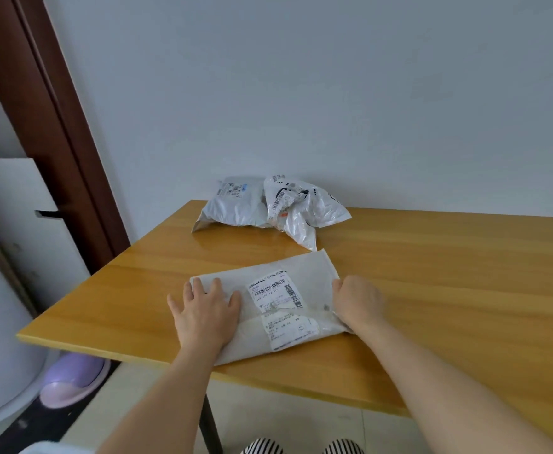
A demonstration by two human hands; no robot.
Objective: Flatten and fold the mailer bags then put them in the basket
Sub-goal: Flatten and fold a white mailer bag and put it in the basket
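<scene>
Left hand [204,311] lies flat, fingers straight, pressing the white mailer bag [268,306] onto the counter [432,290]. Right hand [357,301] has its grip clenched on that bag's right edge. Two crumpled mailer bags [268,206] sit beyond it, by the wall.

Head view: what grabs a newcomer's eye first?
The white mailer near the table's front edge, with its barcode label up. The left hand presses flat on its left part; the right hand curls at its right edge. Two crumpled bags sit at the far edge by the wall.
</scene>
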